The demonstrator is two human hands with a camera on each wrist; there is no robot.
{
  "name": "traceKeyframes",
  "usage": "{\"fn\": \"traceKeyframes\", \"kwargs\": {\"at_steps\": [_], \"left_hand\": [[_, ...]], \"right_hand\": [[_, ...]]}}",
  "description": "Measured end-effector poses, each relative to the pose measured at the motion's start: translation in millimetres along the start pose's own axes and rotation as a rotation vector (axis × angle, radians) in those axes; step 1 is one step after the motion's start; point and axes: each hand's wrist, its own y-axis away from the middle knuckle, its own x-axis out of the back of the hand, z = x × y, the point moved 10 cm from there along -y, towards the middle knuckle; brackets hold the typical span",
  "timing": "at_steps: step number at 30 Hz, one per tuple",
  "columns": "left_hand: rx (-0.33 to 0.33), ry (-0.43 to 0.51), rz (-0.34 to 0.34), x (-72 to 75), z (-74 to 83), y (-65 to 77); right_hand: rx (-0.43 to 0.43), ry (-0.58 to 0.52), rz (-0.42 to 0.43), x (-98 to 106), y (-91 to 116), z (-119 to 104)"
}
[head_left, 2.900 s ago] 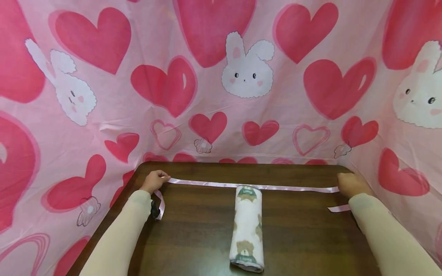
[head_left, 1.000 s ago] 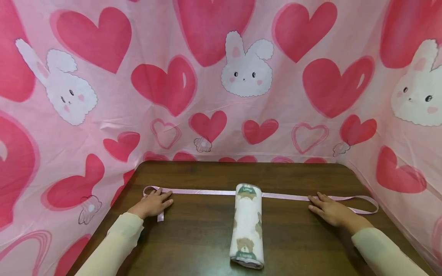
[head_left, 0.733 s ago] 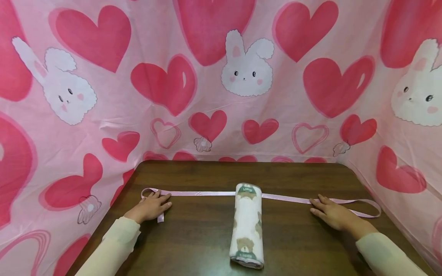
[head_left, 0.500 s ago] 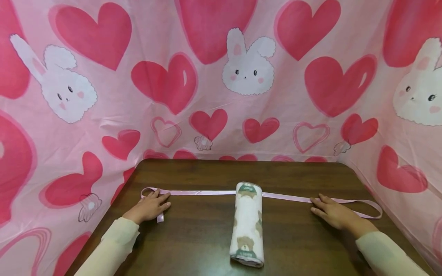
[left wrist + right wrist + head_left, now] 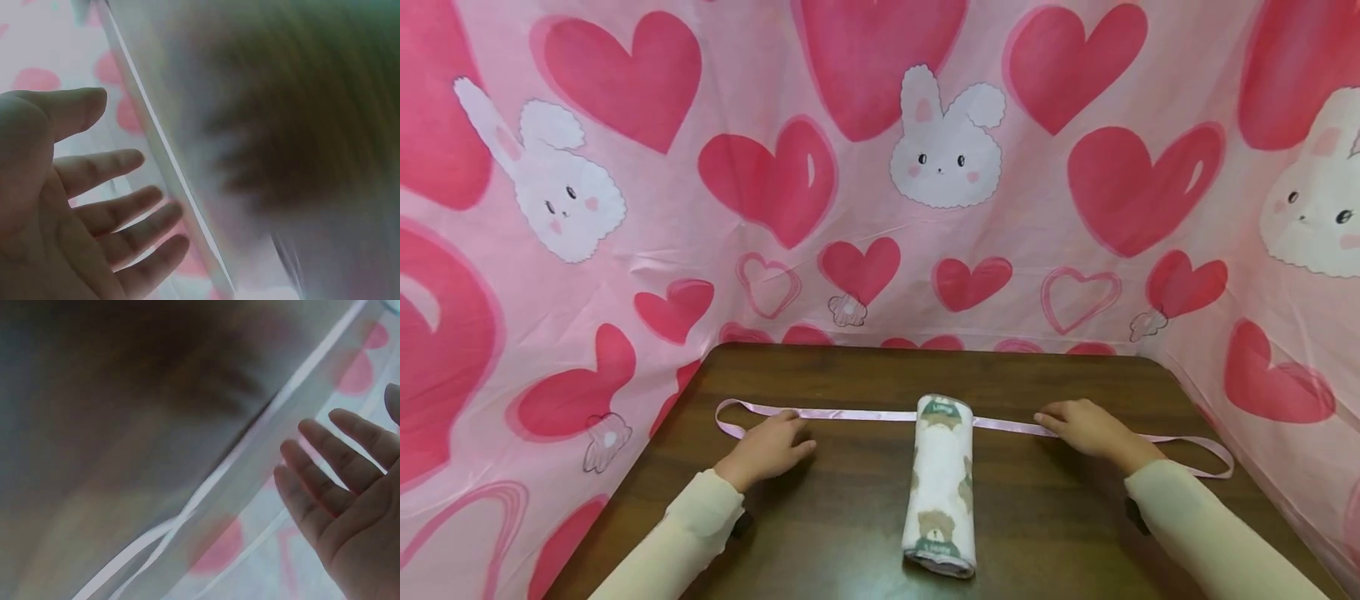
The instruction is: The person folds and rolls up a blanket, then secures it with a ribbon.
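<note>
A rolled white towel [image 5: 943,483] with bear prints lies lengthwise on the brown wooden table [image 5: 835,517]. Across the table, passing beneath the towel's far end, runs a thin pink ribbon [image 5: 865,415], its two ends looped back. My left hand [image 5: 767,450] hovers over the ribbon's left part, palm down. On the other side my right hand [image 5: 1093,432] is above the ribbon's right part. Both wrist views show the left hand [image 5: 94,212] and the right hand [image 5: 356,494] with loosely spread fingers and nothing held. The ribbon's left tail is hidden behind the left hand.
A pink cloth [image 5: 940,233] printed with hearts and rabbits hangs around the back and sides of the table. The table's rounded far edge meets this cloth. Bare wood lies on either side of the towel.
Earlier the hands held the ribbon stretched, then laid it down and pressed it flat. Now both hands have lifted off it and moved inward, toward the towel.
</note>
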Motion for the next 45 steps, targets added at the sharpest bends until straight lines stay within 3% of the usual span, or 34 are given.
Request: {"fn": "traceKeyframes", "kwargs": {"at_steps": [4, 9, 15, 21, 27, 36, 45], "left_hand": [[-0.057, 0.116, -0.067, -14.8, 35.9, -3.7], [-0.094, 0.271, -0.141, -28.9, 63.6, -4.2], [-0.08, 0.381, -0.219, -45.4, 84.2, -1.1], [-0.016, 0.514, -0.252, -49.2, 104.3, 2.0], [0.029, 0.513, -0.239, -51.8, 119.1, 3.2], [0.045, 0.584, -0.297, -71.1, 138.9, 2.9], [0.046, 0.55, -0.33, -74.0, 152.5, 5.7]], "right_hand": [[-0.011, -0.114, -0.029, -7, -28, -18], [-0.011, -0.176, -0.041, -15, -52, -33], [-0.004, -0.189, -0.043, -18, -67, -41], [0.015, -0.236, -0.056, -21, -78, -53], [0.001, -0.259, -0.087, -27, -87, -66], [-0.051, -0.299, -0.166, -46, -95, -76], [-0.036, -0.276, -0.209, -51, -98, -91]]}}
